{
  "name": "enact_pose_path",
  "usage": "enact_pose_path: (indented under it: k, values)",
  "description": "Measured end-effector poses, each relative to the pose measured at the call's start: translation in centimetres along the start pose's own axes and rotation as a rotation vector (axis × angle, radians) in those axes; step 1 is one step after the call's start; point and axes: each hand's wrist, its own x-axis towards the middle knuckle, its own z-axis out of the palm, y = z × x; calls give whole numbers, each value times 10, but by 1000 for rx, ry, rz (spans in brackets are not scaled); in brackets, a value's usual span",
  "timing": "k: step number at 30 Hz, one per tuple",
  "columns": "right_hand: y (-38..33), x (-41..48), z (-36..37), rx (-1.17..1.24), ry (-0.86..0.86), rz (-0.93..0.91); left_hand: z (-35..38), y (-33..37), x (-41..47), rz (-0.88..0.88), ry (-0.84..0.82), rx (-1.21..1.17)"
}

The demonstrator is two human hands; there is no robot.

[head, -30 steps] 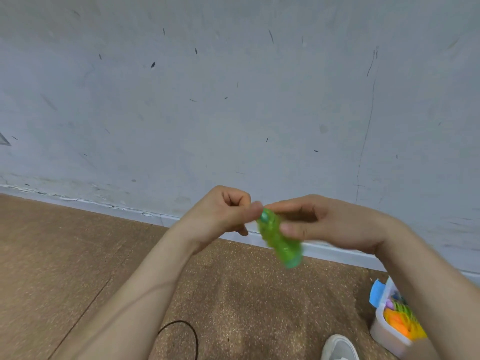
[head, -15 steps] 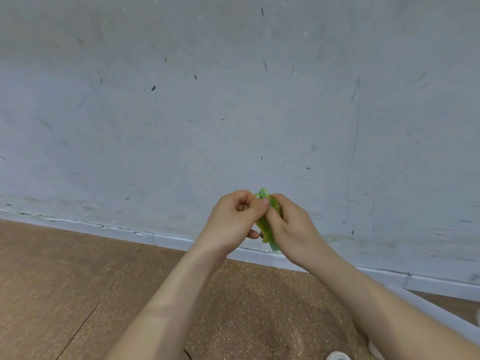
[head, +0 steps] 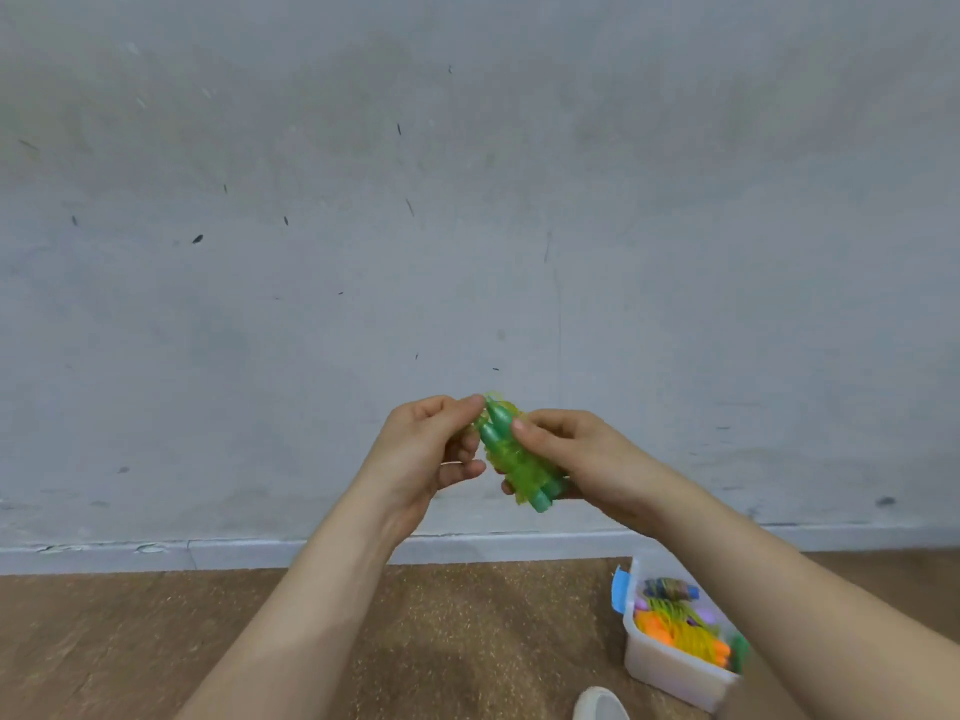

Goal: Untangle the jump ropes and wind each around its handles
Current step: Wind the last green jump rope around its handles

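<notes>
Two things lie nearest on the floor (head: 156,641): a pale shoe (head: 597,705) and, to its right, a white bin (head: 660,667) holding wound ropes in orange, yellow and purple. Above these, both forearms reach forward. The green jump rope (head: 514,459) is held in the air between the hands, cord wrapped round its paired handles. Its long axis is tilted, tapered ends up-left, butt ends down-right toward the bin. The right hand (head: 576,454) wraps the bundle from the right, thumb across the upper part. The left hand (head: 426,449) pinches at the tapered tip; whether it holds a loose cord end cannot be told. Judgement: winding is nearly done, and tucking the end falls to the left hand, nearer that tip. A grey wall (head: 467,200) stands behind.
</notes>
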Motion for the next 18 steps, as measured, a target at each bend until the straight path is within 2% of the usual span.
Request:
enact_pose_path:
  k: [3, 9, 11, 13, 18]
  values:
    - [2, -30, -26, -360, 110, -108, 28, -5, -3, -1, 2, 64]
    - [15, -91, -97, -1230, 217, -226, 113, -30, -15, -174, -181, -13]
    - [28, -107, -123, -1382, 207, -198, 147, -43, -13, -205, -196, 54]
    - [43, -120, -151, -1346, 164, -129, 180, -60, -7, -196, -177, 146]
    - [93, -135, -229, -808, 39, 140, 241, -112, 19, -157, -192, 207]
